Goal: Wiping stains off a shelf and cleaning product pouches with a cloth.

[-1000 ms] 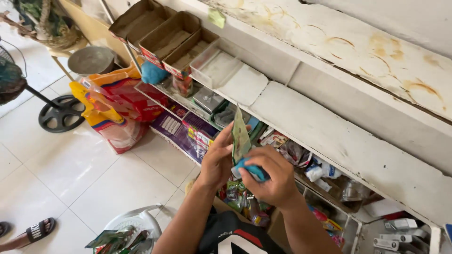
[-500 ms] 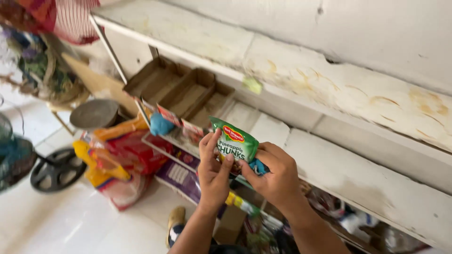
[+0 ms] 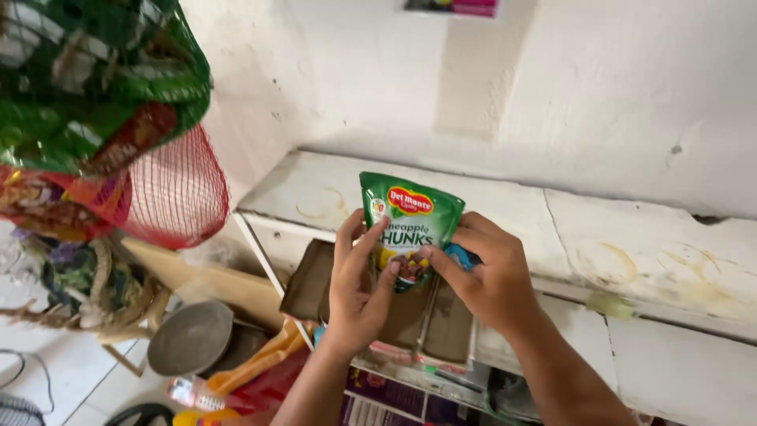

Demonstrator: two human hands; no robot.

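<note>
Left hand (image 3: 359, 288) and right hand (image 3: 489, 276) raised together, fingers seemingly pinching.

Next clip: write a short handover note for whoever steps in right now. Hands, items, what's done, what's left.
Left hand: gripping the green pouch from its left side.
Right hand: pinching the pouch's lower right, with something small and blue tucked in the fingers.
Pouch: held upright above the brown cardboard trays, in front of the stained white shelf top.
Done: pouch is in hand.
Left: it is not yet set down.

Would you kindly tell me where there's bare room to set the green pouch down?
The white shelf top lies bare behind the green pouch, out to the wall. Crowded: the cardboard trays beneath both hands and the hanging red net bag at left.
</note>
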